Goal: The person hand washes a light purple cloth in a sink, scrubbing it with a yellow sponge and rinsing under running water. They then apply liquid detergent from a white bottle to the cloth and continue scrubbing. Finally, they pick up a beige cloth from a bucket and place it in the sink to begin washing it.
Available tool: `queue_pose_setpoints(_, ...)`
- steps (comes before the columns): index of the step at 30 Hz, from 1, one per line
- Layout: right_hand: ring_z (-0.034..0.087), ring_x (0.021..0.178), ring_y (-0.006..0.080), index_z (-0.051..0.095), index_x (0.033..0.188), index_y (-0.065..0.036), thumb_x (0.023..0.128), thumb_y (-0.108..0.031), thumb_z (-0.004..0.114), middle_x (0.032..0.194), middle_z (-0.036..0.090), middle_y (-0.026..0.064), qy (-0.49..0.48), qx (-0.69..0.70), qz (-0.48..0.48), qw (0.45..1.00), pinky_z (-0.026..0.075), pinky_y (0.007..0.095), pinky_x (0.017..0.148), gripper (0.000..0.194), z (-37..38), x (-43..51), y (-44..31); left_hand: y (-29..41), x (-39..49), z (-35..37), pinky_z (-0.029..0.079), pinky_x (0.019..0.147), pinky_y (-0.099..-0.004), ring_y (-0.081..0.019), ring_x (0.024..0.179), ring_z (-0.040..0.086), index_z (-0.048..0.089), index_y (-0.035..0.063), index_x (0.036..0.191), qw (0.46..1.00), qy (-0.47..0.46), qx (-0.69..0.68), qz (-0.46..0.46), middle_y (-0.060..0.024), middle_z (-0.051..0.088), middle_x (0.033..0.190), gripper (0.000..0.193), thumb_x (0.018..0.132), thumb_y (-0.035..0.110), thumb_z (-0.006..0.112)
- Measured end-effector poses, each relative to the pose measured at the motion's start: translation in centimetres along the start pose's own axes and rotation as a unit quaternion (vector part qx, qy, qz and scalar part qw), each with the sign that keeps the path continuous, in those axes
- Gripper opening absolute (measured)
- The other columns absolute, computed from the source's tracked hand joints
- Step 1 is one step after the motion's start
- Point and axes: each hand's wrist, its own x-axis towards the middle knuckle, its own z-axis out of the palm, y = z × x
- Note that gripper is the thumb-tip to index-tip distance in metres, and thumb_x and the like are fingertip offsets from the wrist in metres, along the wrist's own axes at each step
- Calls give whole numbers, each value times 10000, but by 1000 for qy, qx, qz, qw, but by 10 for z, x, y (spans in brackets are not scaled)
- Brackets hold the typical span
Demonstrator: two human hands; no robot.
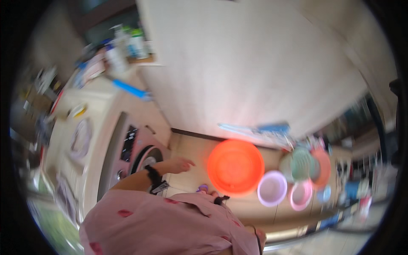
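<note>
My left hand (180,165) is held out in front of the front-loading washing machine (127,153), above the tiled floor. Nothing shows in its fingers, which are slightly curled and partly spread. A black band with a small device circles that wrist. Only a blurred bit of my right hand (261,237) appears low in the picture, beside my pink clothing; its fingers are too hidden to read. Ahead on the floor sits a large orange plastic basin (236,167). A smaller lilac basin (272,188) stands to its right.
A pink basin (300,195) and a green plastic basket (302,164) stand farther right. Above the washer runs a pale laundry sink counter (98,95) with a blue-handled brush (129,88). Pump bottles (116,55) crowd its far corner. Blue hangers (272,128) lean against the pale panel (248,63).
</note>
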Motion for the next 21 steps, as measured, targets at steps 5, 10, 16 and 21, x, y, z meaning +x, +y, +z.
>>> queue_pose_setpoints(5,694,660,219,569,1287,-25,1004,-178,574,916,700,138,-111,143,-155,971,570,313,530,322,1,45,-137,2,-34,-6,539,759,-345,-218,832,679,638,90,1315,998,63,-7,-1,-105,721,956,407,934,232,611)
queue_pose_setpoints(10,661,784,149,562,1328,28,997,-83,569,921,671,80,-225,4,-330,917,559,278,687,349,36,72,-359,-37,-91,27,529,774,-341,-217,857,675,635,92,1320,996,67,-32,-46,-108,715,971,432,920,253,606)
queue_pose_setpoints(16,646,815,113,590,1333,-7,973,-41,602,948,680,58,-369,-127,-534,750,532,256,711,361,125,4,-614,-74,-183,96,526,887,-418,-307,993,687,658,149,1285,975,181,-47,-117,-150,715,1130,413,912,323,619)
queue_pose_setpoints(21,663,814,134,596,1327,-11,970,-125,611,956,688,75,-400,-225,-575,677,538,277,689,375,210,-61,-746,-73,-255,138,527,912,-377,-286,1016,691,674,171,1274,926,233,-221,-199,-130,731,1095,378,930,321,633)
